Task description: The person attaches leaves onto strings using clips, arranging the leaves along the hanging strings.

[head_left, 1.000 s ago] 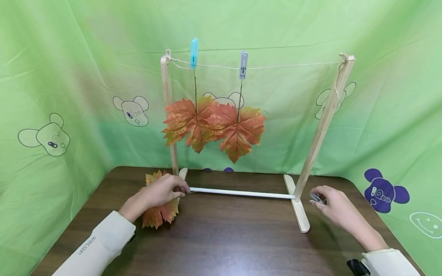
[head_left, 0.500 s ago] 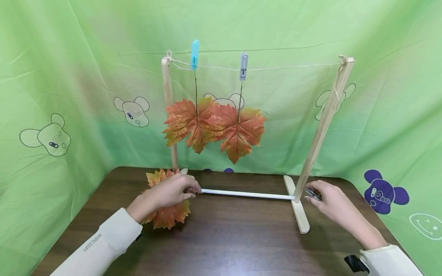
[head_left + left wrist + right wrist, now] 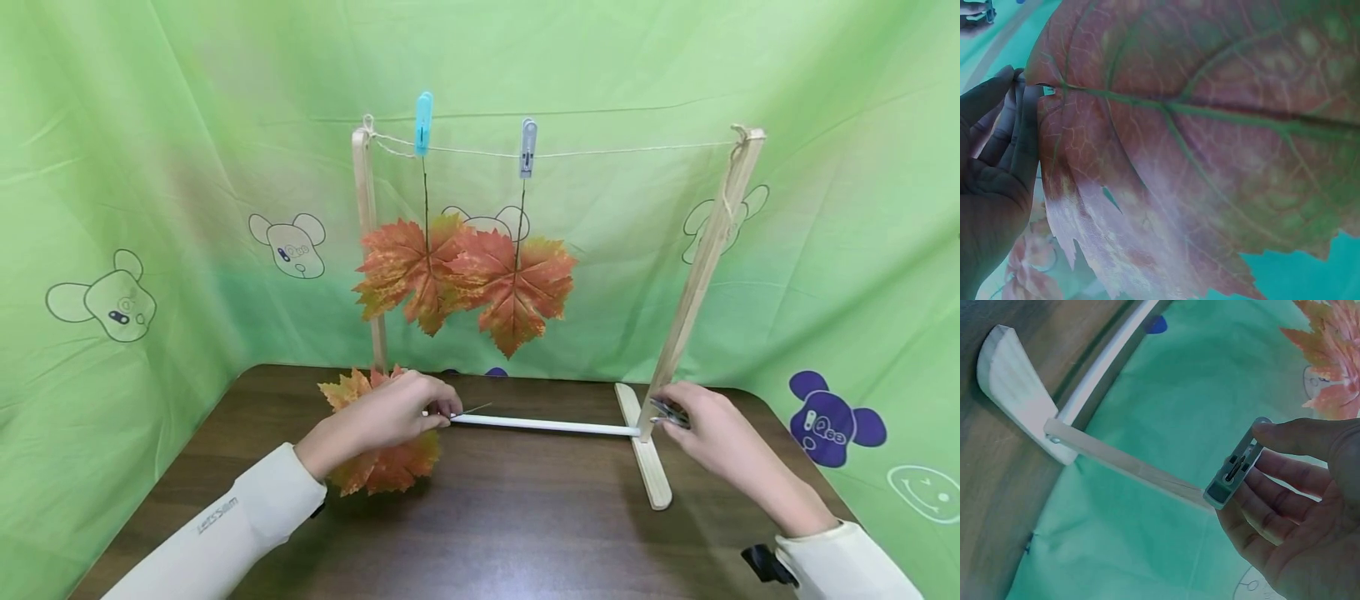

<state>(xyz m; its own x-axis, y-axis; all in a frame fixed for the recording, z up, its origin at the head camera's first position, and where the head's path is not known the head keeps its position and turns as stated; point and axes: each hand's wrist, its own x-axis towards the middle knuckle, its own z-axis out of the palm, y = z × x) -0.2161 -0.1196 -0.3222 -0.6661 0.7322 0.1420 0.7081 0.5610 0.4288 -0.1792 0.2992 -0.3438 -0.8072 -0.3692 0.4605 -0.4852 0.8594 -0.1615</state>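
My left hand (image 3: 393, 408) pinches an orange-red artificial maple leaf (image 3: 386, 467) by its stem, low over the left part of the table. The thin stem tip (image 3: 478, 408) sticks out past the fingers to the right. In the left wrist view the veined leaf (image 3: 1179, 162) fills most of the picture. Near the foot of the right post, my right hand (image 3: 708, 425) holds a grey clothespin (image 3: 1235, 465) between thumb and fingers. Two more maple leaves hang by their stems from the string (image 3: 630, 152), one under a blue clothespin (image 3: 423, 125), the other under a grey-lilac clothespin (image 3: 528, 148).
A wooden frame carries the string between its left post (image 3: 365, 192) and right post (image 3: 701, 275). A white rod (image 3: 547, 426) joins the posts low down. The right foot (image 3: 651, 471) rests on the brown table (image 3: 510, 517). Green printed cloth (image 3: 600, 50) surrounds the table.
My left hand has moved right with the leaf, and the stem tip now shows beyond the fingers. The right hand has shifted slightly left and up with its clothespin, overlapping the right post.
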